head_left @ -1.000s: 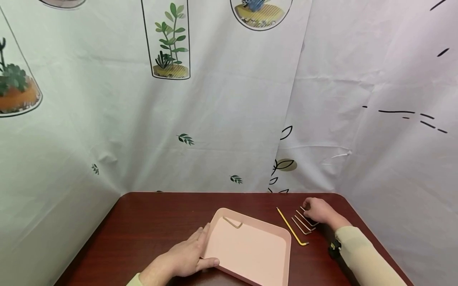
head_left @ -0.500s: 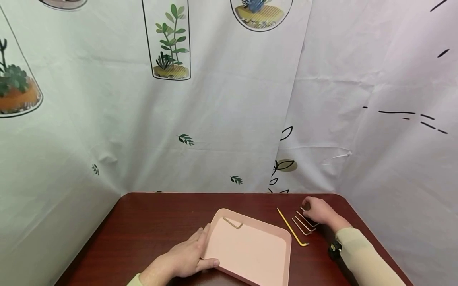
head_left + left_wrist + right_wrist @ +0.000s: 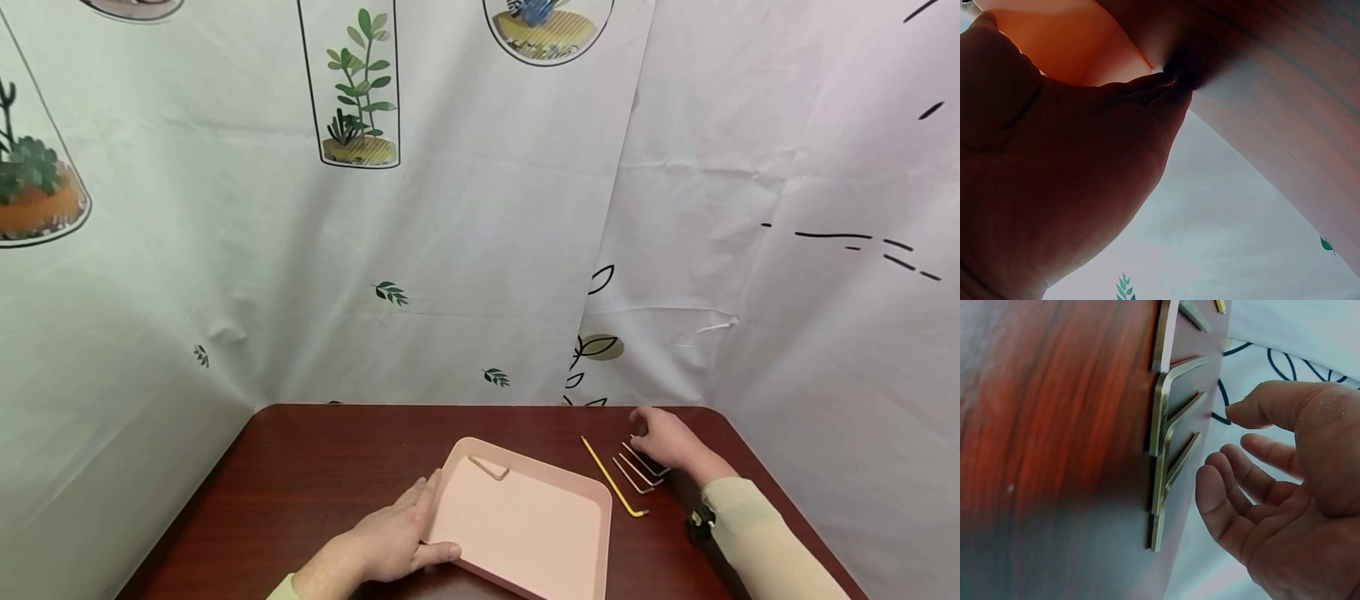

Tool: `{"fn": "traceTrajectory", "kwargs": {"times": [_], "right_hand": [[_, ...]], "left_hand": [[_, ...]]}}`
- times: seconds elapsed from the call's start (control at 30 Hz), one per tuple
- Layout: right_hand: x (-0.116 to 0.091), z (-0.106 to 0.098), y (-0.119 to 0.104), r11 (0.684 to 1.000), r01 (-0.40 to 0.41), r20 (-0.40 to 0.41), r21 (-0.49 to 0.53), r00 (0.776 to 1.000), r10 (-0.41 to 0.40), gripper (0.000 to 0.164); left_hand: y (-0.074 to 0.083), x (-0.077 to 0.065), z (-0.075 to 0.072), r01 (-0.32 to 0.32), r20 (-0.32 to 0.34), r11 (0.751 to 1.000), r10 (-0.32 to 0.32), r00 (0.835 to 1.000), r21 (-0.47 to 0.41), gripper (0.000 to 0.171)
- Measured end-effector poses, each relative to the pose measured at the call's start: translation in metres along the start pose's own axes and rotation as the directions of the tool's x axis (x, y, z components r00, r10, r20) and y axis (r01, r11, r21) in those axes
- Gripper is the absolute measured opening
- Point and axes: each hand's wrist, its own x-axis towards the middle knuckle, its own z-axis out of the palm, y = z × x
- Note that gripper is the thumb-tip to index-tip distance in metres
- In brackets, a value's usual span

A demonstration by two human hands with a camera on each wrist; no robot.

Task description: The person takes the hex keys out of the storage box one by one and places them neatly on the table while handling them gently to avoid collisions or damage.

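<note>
My left hand lies along the left side of the pink tray, its fingers straight, the thumb at the near left rim. In the left wrist view that hand is dark against the tray wall. One small L-shaped hex key lies inside the tray, by its far left corner. At the right, my right hand is over several metal hex keys lying side by side on the table. In the right wrist view its fingers are loosely bent, thumb apart, holding nothing, beside the keys.
A longer yellow hex key lies between the tray and the metal keys. The dark red table has its far edge against a white curtain printed with plants. A black wrist device sits on the right sleeve.
My right hand has shifted slightly away and to the left over the hex keys. My left hand and the tray stay in place.
</note>
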Motion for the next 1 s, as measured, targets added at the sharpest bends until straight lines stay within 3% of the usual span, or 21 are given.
{"fn": "traceTrajectory", "kwargs": {"times": [0.3,0.57,1.0], "right_hand": [[0.003,0.000,-0.017,0.999,0.041,-0.032,0.019,0.999,-0.040,0.039],[0.005,0.000,-0.037,0.998,0.055,-0.027,0.030,0.998,-0.055,0.037],[0.008,0.005,-0.074,0.985,0.131,-0.093,0.108,0.988,-0.121,0.032]], "left_hand": [[0.000,0.000,0.000,-0.006,-0.005,1.000,0.006,1.000,0.003,0.117],[-0.001,0.000,0.001,-0.002,-0.006,1.000,0.002,1.000,0.006,0.118],[-0.001,0.000,0.001,0.003,-0.001,1.000,-0.003,1.000,-0.003,0.118]]}}
